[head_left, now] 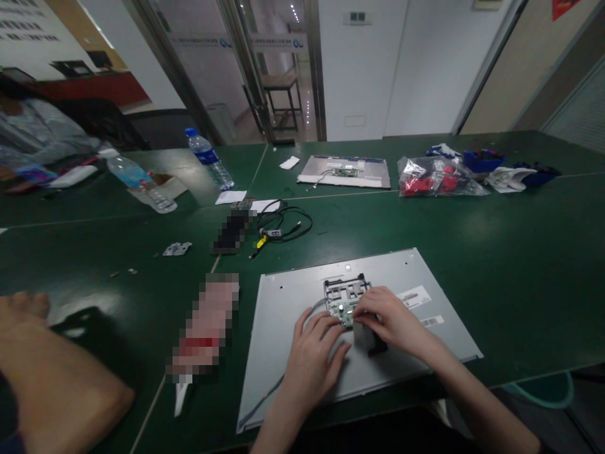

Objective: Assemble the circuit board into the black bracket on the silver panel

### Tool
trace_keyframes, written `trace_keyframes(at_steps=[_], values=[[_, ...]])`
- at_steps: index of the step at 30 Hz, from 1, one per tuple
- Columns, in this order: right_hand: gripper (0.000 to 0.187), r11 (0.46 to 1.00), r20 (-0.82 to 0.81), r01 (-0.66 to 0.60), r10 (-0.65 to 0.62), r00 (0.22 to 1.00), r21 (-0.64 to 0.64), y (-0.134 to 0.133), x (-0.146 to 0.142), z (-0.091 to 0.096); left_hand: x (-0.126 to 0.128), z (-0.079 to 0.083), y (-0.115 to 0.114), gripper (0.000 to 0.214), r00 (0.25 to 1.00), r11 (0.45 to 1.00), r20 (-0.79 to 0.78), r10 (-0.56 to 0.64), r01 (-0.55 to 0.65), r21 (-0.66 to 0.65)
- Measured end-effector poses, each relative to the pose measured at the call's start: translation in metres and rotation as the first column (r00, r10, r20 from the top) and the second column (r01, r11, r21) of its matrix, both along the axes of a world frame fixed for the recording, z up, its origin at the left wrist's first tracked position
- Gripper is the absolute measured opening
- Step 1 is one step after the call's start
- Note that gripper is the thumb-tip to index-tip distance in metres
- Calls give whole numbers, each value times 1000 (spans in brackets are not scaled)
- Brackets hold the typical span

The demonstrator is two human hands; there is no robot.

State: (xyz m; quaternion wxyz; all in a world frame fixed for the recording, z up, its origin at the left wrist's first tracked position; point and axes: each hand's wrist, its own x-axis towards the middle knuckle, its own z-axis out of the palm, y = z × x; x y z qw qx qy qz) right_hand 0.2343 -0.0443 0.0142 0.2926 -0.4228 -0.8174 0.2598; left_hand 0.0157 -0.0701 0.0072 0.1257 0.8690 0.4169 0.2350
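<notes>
My left hand (314,356) rests on a grey metal panel (425,284) that lies flat on the near edge of a green table (520,252). Its fingers are loosely bent, with the tips at the near edge of a small green circuit board (341,310), and they close on nothing I can see. My right hand (390,318) arches over the board's right side with the fingers curled down. I cannot tell whether they pinch anything. The board sits in a black plastic frame (345,290) near the panel's middle. A grey cable (265,397) runs from the board toward the panel's near left corner.

At far left, another person's bare forearm (51,378) lies on the table. Further back are a coiled black cable (283,224) and two water bottles (142,183). Farthest lie a second panel (345,171) and a clear bag of red parts (435,176).
</notes>
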Motion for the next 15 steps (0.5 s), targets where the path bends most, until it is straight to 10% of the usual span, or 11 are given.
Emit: trace_keyframes(at_steps=[15], values=[[5,998,76,59,-59,995,-1,28,-5,-9,14,-6,-4,6,1000,999,-1,10,-10,-39]])
